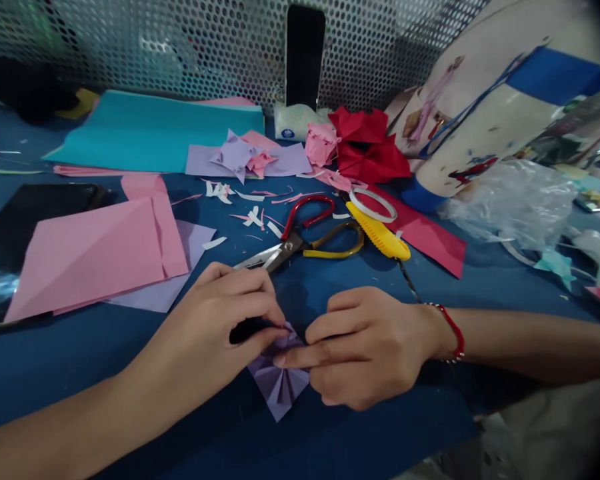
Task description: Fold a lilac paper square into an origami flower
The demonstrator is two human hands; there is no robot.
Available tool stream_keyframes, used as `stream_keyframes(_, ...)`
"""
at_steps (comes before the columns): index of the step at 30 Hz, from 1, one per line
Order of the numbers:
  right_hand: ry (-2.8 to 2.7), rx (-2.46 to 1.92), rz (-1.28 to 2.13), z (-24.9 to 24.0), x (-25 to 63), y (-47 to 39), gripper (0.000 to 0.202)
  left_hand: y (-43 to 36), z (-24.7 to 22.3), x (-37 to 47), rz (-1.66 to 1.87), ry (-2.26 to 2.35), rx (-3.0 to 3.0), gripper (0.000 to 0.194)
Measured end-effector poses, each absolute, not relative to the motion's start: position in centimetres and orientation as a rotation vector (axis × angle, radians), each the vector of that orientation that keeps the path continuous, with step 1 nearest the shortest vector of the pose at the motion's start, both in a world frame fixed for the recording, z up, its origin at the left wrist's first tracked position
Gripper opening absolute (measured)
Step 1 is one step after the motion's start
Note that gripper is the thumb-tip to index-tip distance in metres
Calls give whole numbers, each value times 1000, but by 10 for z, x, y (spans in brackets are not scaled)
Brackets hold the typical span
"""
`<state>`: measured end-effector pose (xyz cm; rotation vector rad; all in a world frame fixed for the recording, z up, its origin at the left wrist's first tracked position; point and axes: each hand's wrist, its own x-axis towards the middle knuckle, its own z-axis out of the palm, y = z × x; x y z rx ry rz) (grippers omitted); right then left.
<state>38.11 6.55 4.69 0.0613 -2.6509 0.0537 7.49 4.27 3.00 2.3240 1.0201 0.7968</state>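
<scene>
Item: folded lilac paper piece (pixel 279 383), on blue table (pixel 80 360), near edge.
I see left hand (pixel 220 327) and right hand (pixel 365 350) both pinching its top folds; scissors (pixel 300 243) just behind; clear plastic bag (pixel 515 200) at right, contents unclear.

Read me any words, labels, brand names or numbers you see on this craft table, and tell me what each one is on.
No text can be read.
White packet under the upright phone: a small round blue mark, too blurred to read.
Large printed roll on the right: drawn figures only, no legible words.
Scissors, yellow cutter, tape ring: no markings visible.
</scene>
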Motion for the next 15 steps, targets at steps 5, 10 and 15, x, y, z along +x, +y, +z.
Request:
stream_keyframes(5, -2663, 28, 150, 52, 381, 68, 39, 41, 35, 76, 879, 939, 2312, 22)
stream_keyframes(10, -2683, 27, 150, 50, 381, 68, 30, 39, 35, 78, 875, 965, 2314, 21)
stream_keyframes(15, -2638, 25, 131, 49, 382, 67, 27, 38, 35, 78, 886, 956, 2315, 19)
